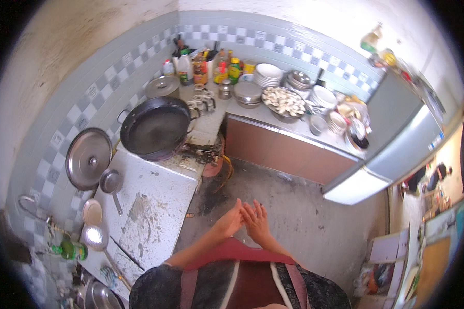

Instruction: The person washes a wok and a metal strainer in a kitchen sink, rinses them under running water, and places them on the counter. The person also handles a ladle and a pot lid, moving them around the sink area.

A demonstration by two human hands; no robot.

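Observation:
My left hand (230, 219) and my right hand (257, 221) meet in front of my body, above the floor, with their fingers touching. No object shows in either. Ahead to the left, a large black wok (156, 125) with a little liquid in it sits on a gas stove. A round metal lid (89, 158) leans on the tiled wall, beside a small ladle or pan (111, 181). Across the kitchen, a bowl of pale sliced pieces (284, 101), perhaps mushrooms, stands on the far counter near a lidded metal bowl (248, 94).
Sauce bottles (200, 68), stacked white bowls (268, 75) and more dishes line the far counter. A fridge (404, 131) stands at its right end. A yellow hose (229, 172) runs from a red gas cylinder (213, 168) below the stove. People (440, 174) are beyond a doorway on the right.

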